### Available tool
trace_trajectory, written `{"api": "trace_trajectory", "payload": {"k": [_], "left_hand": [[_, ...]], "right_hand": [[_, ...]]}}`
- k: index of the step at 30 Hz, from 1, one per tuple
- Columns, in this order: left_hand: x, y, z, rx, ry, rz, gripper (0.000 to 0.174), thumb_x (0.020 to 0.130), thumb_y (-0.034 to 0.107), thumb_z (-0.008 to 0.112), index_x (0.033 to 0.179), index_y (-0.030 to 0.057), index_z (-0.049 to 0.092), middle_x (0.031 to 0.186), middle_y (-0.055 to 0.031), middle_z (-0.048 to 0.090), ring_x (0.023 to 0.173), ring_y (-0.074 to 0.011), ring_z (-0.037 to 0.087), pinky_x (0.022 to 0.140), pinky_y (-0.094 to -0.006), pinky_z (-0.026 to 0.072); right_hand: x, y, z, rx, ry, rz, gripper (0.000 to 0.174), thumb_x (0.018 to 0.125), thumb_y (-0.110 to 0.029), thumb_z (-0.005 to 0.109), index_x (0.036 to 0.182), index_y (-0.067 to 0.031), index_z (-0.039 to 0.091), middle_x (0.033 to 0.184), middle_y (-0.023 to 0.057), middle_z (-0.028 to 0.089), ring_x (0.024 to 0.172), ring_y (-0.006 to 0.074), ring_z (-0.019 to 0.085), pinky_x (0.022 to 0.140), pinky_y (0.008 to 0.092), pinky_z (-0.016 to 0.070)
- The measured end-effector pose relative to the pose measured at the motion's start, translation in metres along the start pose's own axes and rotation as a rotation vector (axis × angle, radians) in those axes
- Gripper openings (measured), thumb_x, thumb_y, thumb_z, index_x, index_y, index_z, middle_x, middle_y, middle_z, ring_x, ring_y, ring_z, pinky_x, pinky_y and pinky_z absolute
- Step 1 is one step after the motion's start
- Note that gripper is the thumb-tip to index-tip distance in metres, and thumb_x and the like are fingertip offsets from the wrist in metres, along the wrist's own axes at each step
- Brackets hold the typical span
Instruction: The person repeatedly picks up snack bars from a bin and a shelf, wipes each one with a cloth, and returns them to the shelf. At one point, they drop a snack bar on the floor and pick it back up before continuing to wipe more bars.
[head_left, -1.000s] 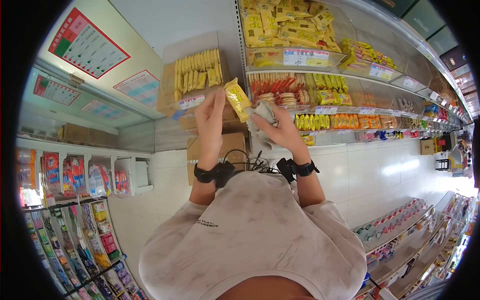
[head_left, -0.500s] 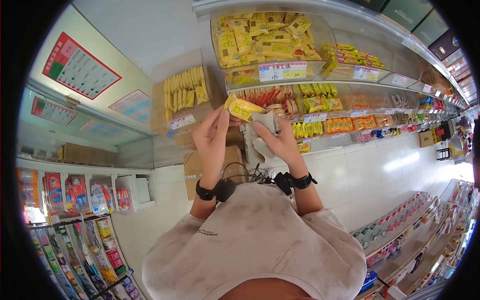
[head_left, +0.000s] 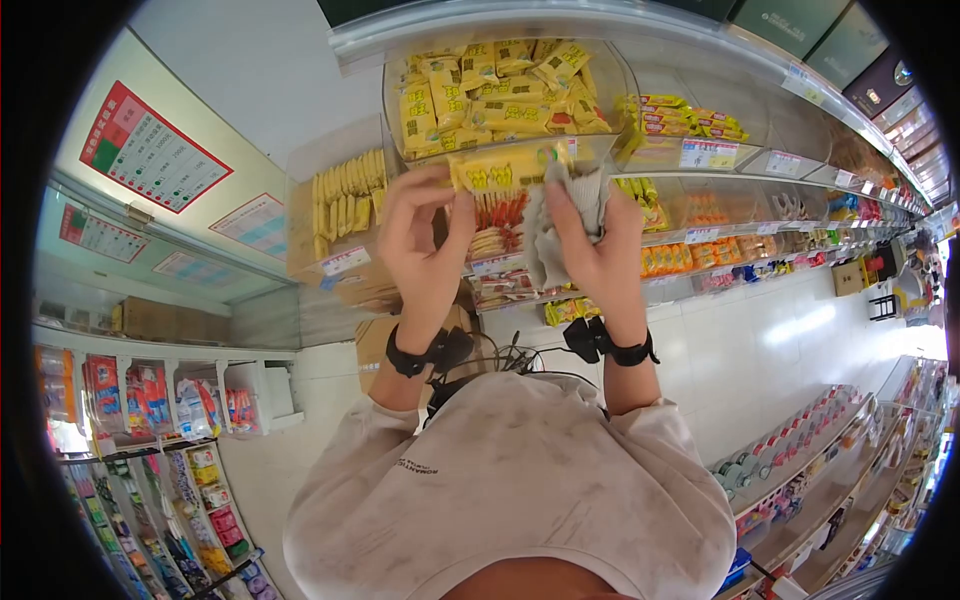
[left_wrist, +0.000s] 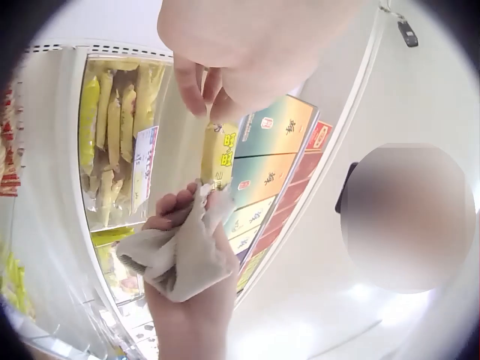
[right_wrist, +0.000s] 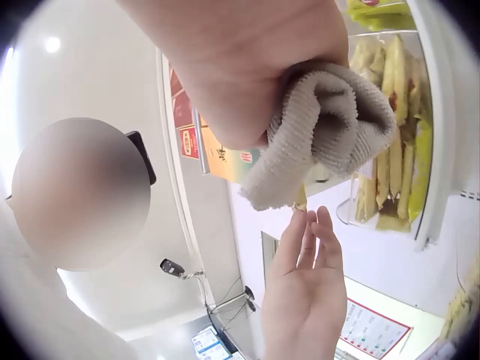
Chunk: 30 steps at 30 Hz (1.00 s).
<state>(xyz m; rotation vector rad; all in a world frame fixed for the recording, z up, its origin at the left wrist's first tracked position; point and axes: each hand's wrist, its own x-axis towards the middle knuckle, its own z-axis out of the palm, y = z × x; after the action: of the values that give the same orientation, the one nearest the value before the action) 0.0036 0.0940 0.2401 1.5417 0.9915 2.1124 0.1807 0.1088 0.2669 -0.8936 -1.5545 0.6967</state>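
Note:
A yellow snack packet (head_left: 497, 168) is held up almost level between my two hands, in front of the shelves. My left hand (head_left: 427, 235) pinches its left end between thumb and fingertips, the other fingers bent. The right hand (head_left: 607, 235) grips a crumpled grey cloth (head_left: 548, 240), and the packet's right end meets this cloth. In the left wrist view the packet (left_wrist: 217, 154) spans from the left fingertips down to the cloth (left_wrist: 184, 247). From the right wrist, the ribbed cloth (right_wrist: 322, 127) hides most of the packet.
Behind the hands, a clear bin (head_left: 510, 85) is heaped with similar yellow packets. Another bin of upright packets (head_left: 345, 200) stands to the left. Shelves of bagged snacks (head_left: 680, 255) run off to the right. A cardboard box (head_left: 375, 345) and black cables (head_left: 490, 355) lie below.
The packet has turned from steeply tilted to nearly level and has come up toward the upper bin. My left hand has taken its left end. Both hands have moved forward; the cloth stays in the right.

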Motion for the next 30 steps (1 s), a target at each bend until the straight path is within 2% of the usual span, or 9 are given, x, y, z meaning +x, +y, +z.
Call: {"api": "trace_trajectory", "payload": {"k": [6,9,12,15,18,21,24,27,30], "left_hand": [[0.034,0.001,0.04,-0.073,0.067,-0.017,0.023,0.089,-0.01,0.068,0.111,-0.0049,0.066,0.122,-0.0143,0.058,0.105,-0.0191,0.065,0.087,-0.0313,0.0566],[0.053,-0.005,0.045,0.491,-0.033,0.425,0.021,0.087,-0.006,0.07,0.108,-0.0058,0.069,0.121,-0.0153,0.059,0.1,-0.0235,0.067,0.082,-0.0328,0.0574],[0.055,-0.01,0.054,0.546,-0.117,0.284,0.021,0.085,0.0,0.072,0.105,-0.0062,0.07,0.124,-0.0174,0.057,0.106,-0.0315,0.064,0.086,-0.0392,0.0555],[0.057,-0.026,0.048,0.777,-0.261,0.239,0.024,0.087,0.007,0.074,0.109,0.0013,0.073,0.131,-0.0146,0.056,0.121,-0.0331,0.057,0.099,-0.0415,0.0488],[0.055,-0.03,0.05,0.763,-0.179,0.298,0.031,0.086,0.009,0.074,0.117,0.0022,0.069,0.133,-0.0148,0.055,0.127,-0.0355,0.052,0.102,-0.0436,0.046],[0.054,-0.025,0.053,0.73,-0.244,0.416,0.039,0.088,0.012,0.073,0.125,0.0038,0.065,0.139,-0.0149,0.053,0.128,-0.0356,0.051,0.105,-0.0449,0.0443],[0.053,-0.028,0.055,0.807,-0.458,0.444,0.046,0.088,0.016,0.072,0.131,0.0049,0.06,0.146,-0.0154,0.049,0.132,-0.0356,0.048,0.109,-0.0469,0.0407],[0.054,-0.03,0.058,0.895,-0.479,0.456,0.047,0.089,0.017,0.071,0.133,0.005,0.059,0.15,-0.0157,0.046,0.136,-0.0348,0.045,0.111,-0.0487,0.0376],[0.048,-0.024,0.054,0.844,-0.44,0.431,0.05,0.088,0.012,0.07,0.135,0.004,0.057,0.146,-0.0156,0.048,0.137,-0.0357,0.043,0.112,-0.0485,0.0373]], "right_hand": [[0.052,-0.002,-0.007,-0.061,0.046,-0.032,0.023,0.093,-0.016,0.068,0.09,0.0054,0.063,0.074,0.0186,0.068,0.063,0.0296,0.066,0.061,0.0381,0.0495],[0.074,0.015,-0.003,-0.277,0.071,-0.106,0.03,0.092,-0.023,0.069,0.089,0.006,0.062,0.074,0.022,0.068,0.067,0.041,0.066,0.063,0.0438,0.0507],[0.083,0.018,0.0,-0.427,0.067,-0.063,0.034,0.091,-0.027,0.07,0.09,0.0065,0.063,0.085,0.0277,0.068,0.078,0.0477,0.065,0.067,0.0467,0.0515],[0.083,0.024,-0.01,-0.483,0.176,-0.162,0.034,0.091,-0.025,0.07,0.093,0.0076,0.06,0.096,0.029,0.066,0.084,0.0467,0.065,0.072,0.0466,0.0512],[0.069,0.012,-0.021,-0.467,0.201,-0.12,0.032,0.09,-0.021,0.071,0.1,0.0074,0.059,0.102,0.0268,0.062,0.09,0.0442,0.061,0.078,0.0459,0.0498],[0.062,0.006,-0.009,-0.23,0.36,-0.144,0.031,0.089,-0.016,0.073,0.106,0.0065,0.06,0.104,0.0226,0.06,0.095,0.0397,0.06,0.083,0.0433,0.0493],[0.06,0.009,-0.01,-0.488,0.351,-0.28,0.03,0.089,-0.013,0.073,0.11,0.0053,0.062,0.112,0.0218,0.059,0.103,0.0359,0.061,0.087,0.04,0.0497],[0.05,0.004,-0.01,-0.509,0.499,-0.447,0.03,0.089,-0.012,0.073,0.112,0.0045,0.063,0.117,0.022,0.057,0.106,0.0361,0.06,0.089,0.0395,0.0501],[0.041,0.003,-0.002,-0.435,0.538,-0.483,0.031,0.09,-0.013,0.072,0.113,0.0052,0.063,0.119,0.0241,0.058,0.104,0.0398,0.06,0.089,0.0406,0.0501]]}}
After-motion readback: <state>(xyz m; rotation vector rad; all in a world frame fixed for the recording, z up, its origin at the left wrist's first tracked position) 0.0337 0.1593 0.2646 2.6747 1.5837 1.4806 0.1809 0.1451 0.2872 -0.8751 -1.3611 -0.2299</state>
